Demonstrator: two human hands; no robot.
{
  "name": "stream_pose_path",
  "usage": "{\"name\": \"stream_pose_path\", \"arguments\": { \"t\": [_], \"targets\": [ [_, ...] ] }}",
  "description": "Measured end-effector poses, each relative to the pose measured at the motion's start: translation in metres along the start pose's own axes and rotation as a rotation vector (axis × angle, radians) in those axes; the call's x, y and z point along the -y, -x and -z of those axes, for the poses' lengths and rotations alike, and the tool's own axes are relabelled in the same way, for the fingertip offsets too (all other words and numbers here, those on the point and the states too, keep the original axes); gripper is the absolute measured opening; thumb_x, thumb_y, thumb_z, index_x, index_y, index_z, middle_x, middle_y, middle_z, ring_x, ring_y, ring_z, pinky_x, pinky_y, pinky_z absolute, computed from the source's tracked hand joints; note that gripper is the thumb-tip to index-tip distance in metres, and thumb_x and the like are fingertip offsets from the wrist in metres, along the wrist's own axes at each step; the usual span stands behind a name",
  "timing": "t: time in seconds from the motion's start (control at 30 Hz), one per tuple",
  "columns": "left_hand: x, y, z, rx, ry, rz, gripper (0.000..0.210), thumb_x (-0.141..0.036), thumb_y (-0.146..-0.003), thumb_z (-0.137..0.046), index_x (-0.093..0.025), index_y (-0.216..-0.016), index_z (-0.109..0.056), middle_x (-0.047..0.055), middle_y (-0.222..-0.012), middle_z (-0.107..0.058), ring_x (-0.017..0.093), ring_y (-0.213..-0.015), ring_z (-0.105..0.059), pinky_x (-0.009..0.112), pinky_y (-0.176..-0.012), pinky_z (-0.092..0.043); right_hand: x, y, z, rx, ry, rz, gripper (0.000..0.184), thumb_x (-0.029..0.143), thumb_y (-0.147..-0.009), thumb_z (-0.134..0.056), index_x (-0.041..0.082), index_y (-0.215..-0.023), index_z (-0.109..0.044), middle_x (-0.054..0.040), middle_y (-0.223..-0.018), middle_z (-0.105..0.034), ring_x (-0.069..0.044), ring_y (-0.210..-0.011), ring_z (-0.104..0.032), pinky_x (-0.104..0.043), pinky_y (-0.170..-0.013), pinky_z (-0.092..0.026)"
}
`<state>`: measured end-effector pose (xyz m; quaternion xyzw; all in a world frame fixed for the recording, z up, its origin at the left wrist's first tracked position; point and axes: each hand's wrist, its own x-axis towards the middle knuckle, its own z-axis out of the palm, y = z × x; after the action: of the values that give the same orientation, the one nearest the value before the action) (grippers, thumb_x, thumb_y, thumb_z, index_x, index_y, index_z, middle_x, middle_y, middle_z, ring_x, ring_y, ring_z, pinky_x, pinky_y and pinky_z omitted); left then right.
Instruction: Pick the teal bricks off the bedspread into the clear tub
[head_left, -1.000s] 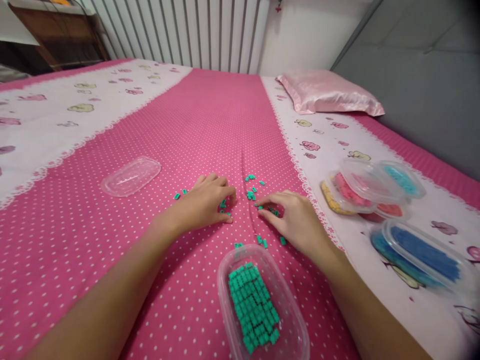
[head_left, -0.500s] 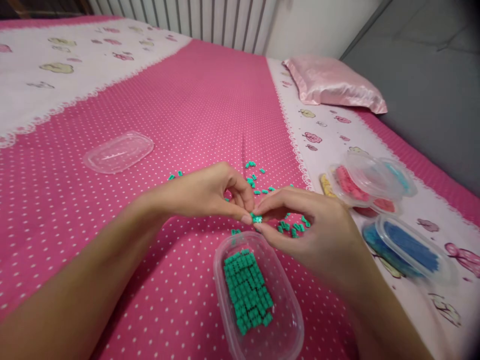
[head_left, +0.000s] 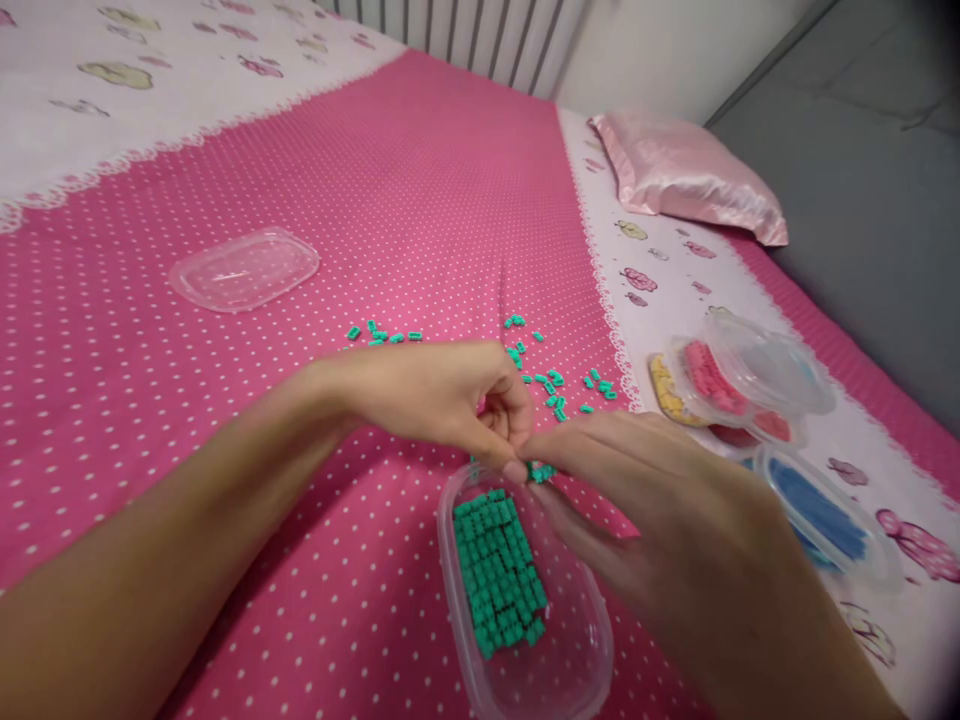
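My left hand [head_left: 457, 400] is closed in a pinch, its thumb and fingertips meeting those of my right hand [head_left: 660, 520] over the far rim of a clear plastic container [head_left: 574, 640]. Small green toy bricks [head_left: 541, 472] show between my right thumb and index finger, right beside the left thumb tip; the fingers partly hide them. Inside the container a block of green bricks [head_left: 499, 570] lies in tight rows towards its left side. More loose green bricks [head_left: 555, 385] are scattered on the bed beyond my hands, with another group [head_left: 382, 335] past my left wrist.
A clear lid [head_left: 247, 270] lies on the pink dotted bedsheet [head_left: 420, 220] at the left. To the right are containers with yellow pieces [head_left: 669, 390], pink pieces [head_left: 712, 375] and blue pieces [head_left: 817, 505]. A pink pillow [head_left: 690, 175] lies farther back by the grey wall.
Both hands have come down and right, nearer the container's far rim. My right hand has turned more palm-down, covering bricks that showed before. The view has shifted slightly.
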<state>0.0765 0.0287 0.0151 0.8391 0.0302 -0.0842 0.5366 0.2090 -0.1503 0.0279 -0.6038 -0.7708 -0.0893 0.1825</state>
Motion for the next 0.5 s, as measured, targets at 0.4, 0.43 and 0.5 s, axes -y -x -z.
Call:
{"name": "stream_pose_path", "arguments": {
  "t": [0.4, 0.43, 0.5],
  "targets": [
    [0.004, -0.001, 0.000, -0.208, -0.206, -0.104, 0.023, -0.035, -0.079, -0.078, -0.019, -0.094, -0.075, 0.000, -0.092, -0.072, 0.014, -0.087, -0.060, 0.023, -0.073, -0.042, 0.021, 0.024, -0.016, 0.152, 0.082, -0.120, 0.032, 0.006, -0.094, -0.043, 0.024, -0.081, -0.066, 0.0014, -0.072, -0.063, -0.016, -0.069, -0.060, -0.040, -0.082, -0.033],
    [0.005, 0.000, 0.001, -0.193, -0.221, -0.088, 0.020, -0.034, -0.080, -0.077, -0.019, -0.093, -0.075, 0.000, -0.090, -0.072, 0.014, -0.086, -0.060, 0.023, -0.072, -0.042, 0.023, 0.024, -0.019, 0.136, 0.099, -0.144, 0.032, 0.006, -0.094, -0.042, 0.024, -0.084, -0.066, 0.0017, -0.073, -0.063, -0.016, -0.068, -0.059, -0.042, -0.084, -0.032],
    [0.005, 0.000, 0.000, -0.148, -0.240, -0.040, 0.011, -0.028, -0.080, -0.076, -0.019, -0.088, -0.075, -0.001, -0.085, -0.071, 0.013, -0.080, -0.060, 0.022, -0.069, -0.040, 0.025, 0.024, -0.026, 0.116, 0.117, -0.180, 0.030, 0.008, -0.096, -0.042, 0.024, -0.090, -0.067, 0.0020, -0.073, -0.061, -0.015, -0.065, -0.056, -0.043, -0.084, -0.030]
  ]
}}
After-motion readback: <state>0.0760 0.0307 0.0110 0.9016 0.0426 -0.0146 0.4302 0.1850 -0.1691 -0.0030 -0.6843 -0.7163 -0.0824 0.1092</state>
